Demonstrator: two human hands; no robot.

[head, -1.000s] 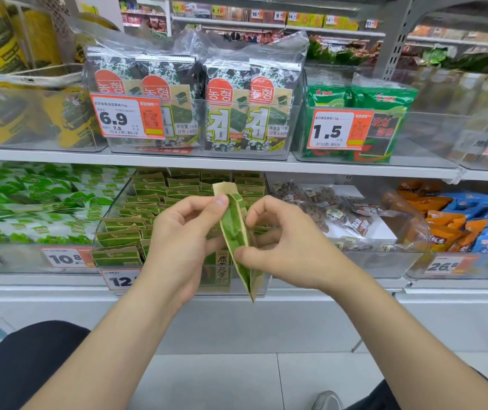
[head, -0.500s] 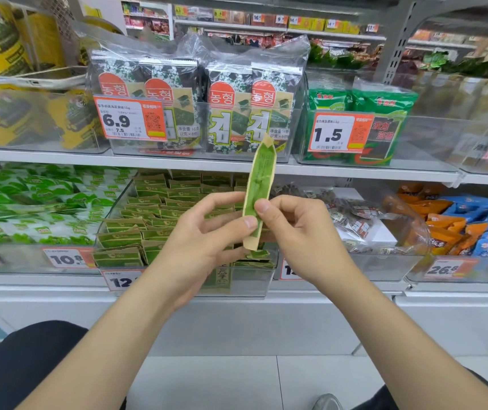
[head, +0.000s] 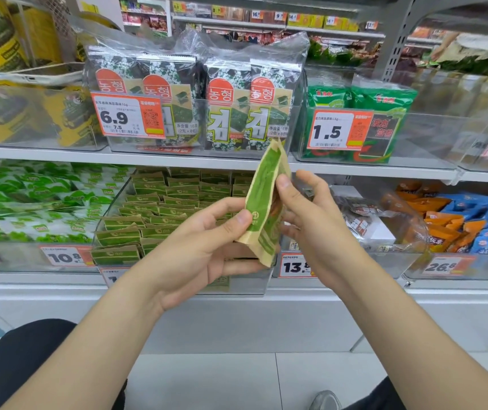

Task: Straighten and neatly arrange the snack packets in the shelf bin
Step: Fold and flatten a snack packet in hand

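A person crouching at a shop shelf holds a single green-and-tan snack packet (head: 262, 199) upright in both hands, in front of the clear shelf bin (head: 248, 287) that stands at the front edge of the lower shelf (head: 340, 287). The left hand (head: 204, 247) pinches the packet's lower half between thumb and curled fingers. The right hand (head: 311, 220) grasps its right edge, thumb pressed to the upper side, though the fingers behind the packet are partly hidden and their contact is hard to judge. The packet's top corner reaches the front edge of the upper shelf (head: 59, 150) and leans slightly right.

Inside the bin, matching packets (head: 160, 211) lie in overlapping rows from the back wall to the front left corner, several of them tilted.

To the left on the same shelf sit green-and-white packets (head: 29, 202) above a price tag reading 10.8 (head: 64, 257). To the right are a bin of clear-wrapped dark snacks (head: 361, 214) and blue and orange packets (head: 458, 220).

On the upper shelf, large seaweed packs (head: 228, 105) stand behind a 6.9 price tag (head: 127, 115), beside small green packs (head: 381, 113) marked 1.5.

A grey shoe (head: 324, 400) shows on the tiled floor at the bottom edge.
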